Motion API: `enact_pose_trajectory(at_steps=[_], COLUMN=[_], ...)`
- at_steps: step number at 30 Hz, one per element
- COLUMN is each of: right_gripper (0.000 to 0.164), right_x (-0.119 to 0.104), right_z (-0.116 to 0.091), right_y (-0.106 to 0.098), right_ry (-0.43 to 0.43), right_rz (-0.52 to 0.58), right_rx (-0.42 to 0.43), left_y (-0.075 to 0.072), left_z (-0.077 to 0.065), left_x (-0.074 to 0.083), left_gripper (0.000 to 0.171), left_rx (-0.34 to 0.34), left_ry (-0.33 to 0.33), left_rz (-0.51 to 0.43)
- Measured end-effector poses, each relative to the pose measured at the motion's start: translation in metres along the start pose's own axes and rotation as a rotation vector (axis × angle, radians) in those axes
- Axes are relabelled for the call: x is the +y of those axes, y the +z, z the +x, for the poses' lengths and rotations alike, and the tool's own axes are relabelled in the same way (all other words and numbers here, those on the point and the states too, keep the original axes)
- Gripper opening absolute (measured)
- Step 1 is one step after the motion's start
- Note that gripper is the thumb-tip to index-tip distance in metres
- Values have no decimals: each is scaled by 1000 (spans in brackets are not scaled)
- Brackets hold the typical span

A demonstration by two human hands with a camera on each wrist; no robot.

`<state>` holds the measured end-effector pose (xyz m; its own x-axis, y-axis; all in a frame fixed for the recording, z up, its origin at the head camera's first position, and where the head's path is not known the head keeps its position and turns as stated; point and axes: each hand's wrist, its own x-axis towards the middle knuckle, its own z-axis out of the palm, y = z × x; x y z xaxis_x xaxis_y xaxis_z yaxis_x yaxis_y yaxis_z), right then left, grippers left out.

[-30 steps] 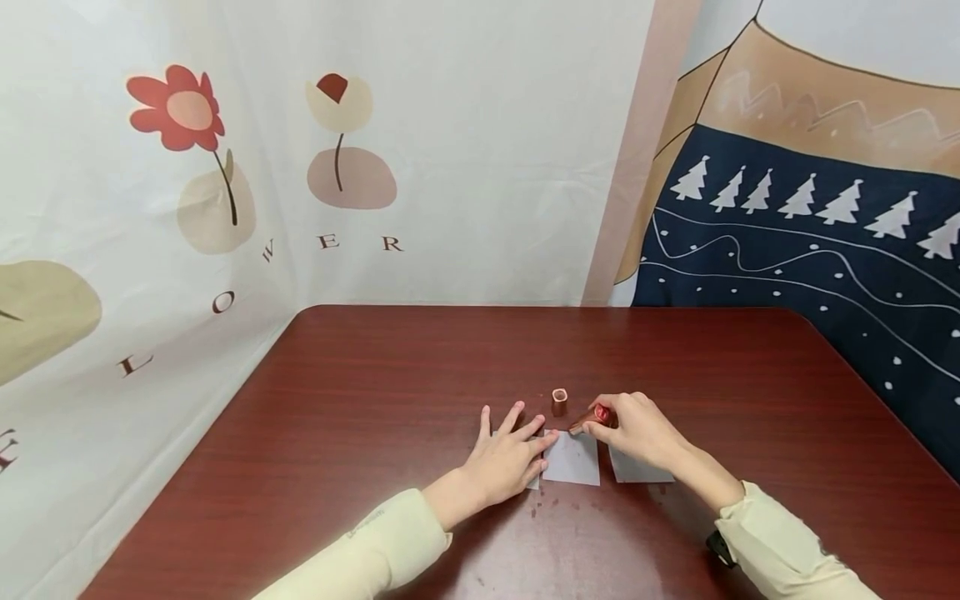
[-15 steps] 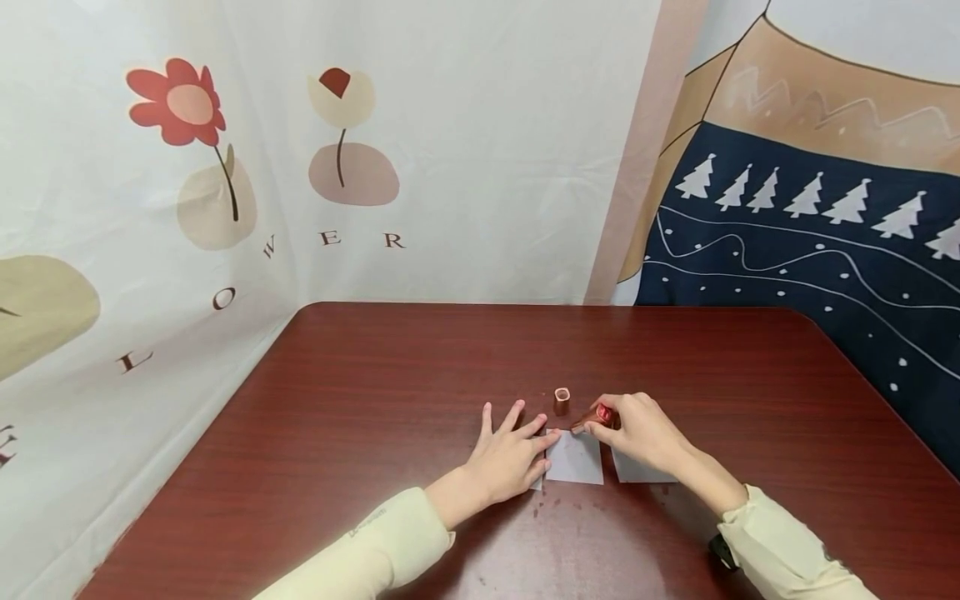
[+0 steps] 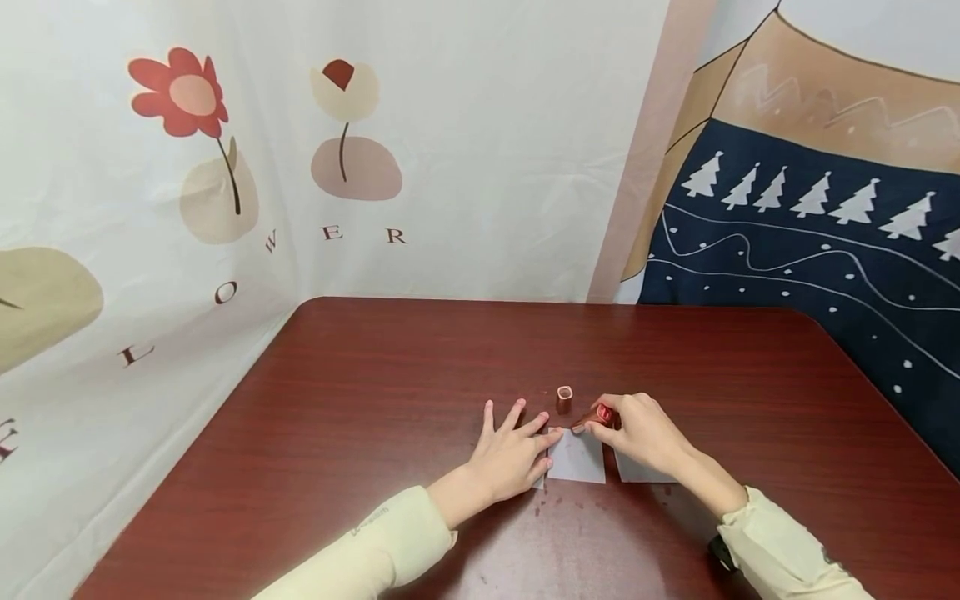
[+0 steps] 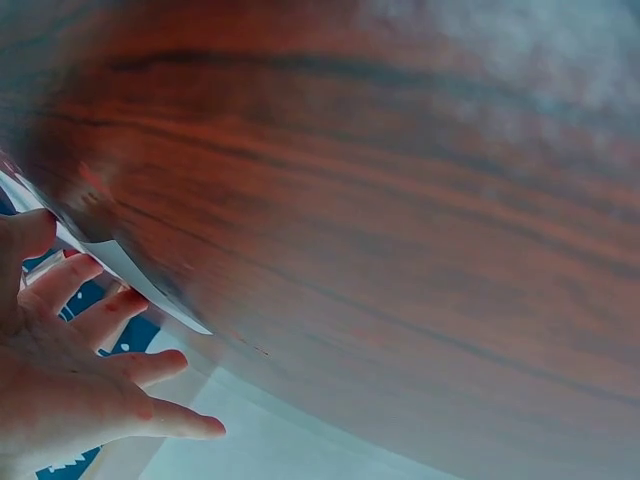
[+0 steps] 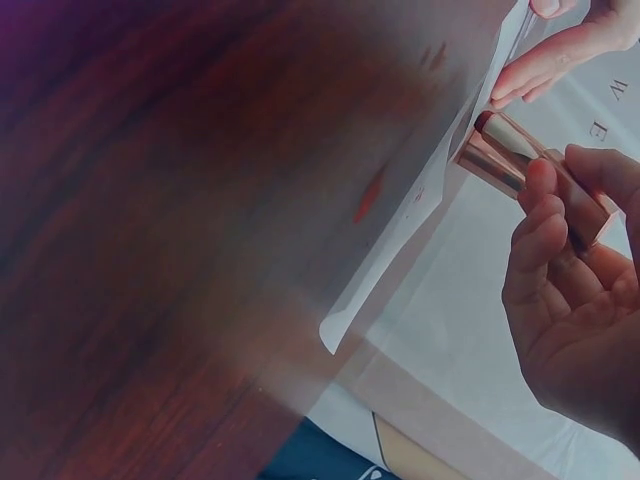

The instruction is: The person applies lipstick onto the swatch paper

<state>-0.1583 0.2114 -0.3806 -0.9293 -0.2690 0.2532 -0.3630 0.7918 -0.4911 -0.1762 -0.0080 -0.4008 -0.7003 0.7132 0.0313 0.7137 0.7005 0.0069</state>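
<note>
My right hand pinches a lipstick between thumb and fingers, its tube tilted down to the left. In the right wrist view, the dark red tip of the lipstick points toward the paper. That tip is close to the upper edge of the middle sheet of paper. With fingers spread, my left hand rests on the middle sheet's left edge and mostly covers a left sheet of paper. Behind the sheets stands the square lipstick cap, hollow end up.
Partly under my right hand lies a third sheet of paper. Small reddish smudges mark the dark red wooden table in front of the sheets. Printed curtains hang beyond its far edge.
The head view has shifted slightly. Both hands hold nearly the same places, with the lipstick still by the middle sheet's upper edge.
</note>
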Motion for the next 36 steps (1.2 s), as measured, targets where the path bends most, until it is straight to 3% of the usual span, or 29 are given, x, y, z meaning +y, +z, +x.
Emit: enact_pose_trajectory(at_steps=[25, 36], right_gripper=[17, 14], right_x=[-2, -2], right_z=[0, -1], right_y=[-1, -2], right_ry=[-29, -64], right_rz=[-14, 31], right_rx=[-20, -42], left_y=[0, 2], left_z=[1, -1], left_x=[-1, 0], left_gripper=[41, 43], left_rx=[-6, -22], left_ry=[4, -5], left_rz=[17, 19])
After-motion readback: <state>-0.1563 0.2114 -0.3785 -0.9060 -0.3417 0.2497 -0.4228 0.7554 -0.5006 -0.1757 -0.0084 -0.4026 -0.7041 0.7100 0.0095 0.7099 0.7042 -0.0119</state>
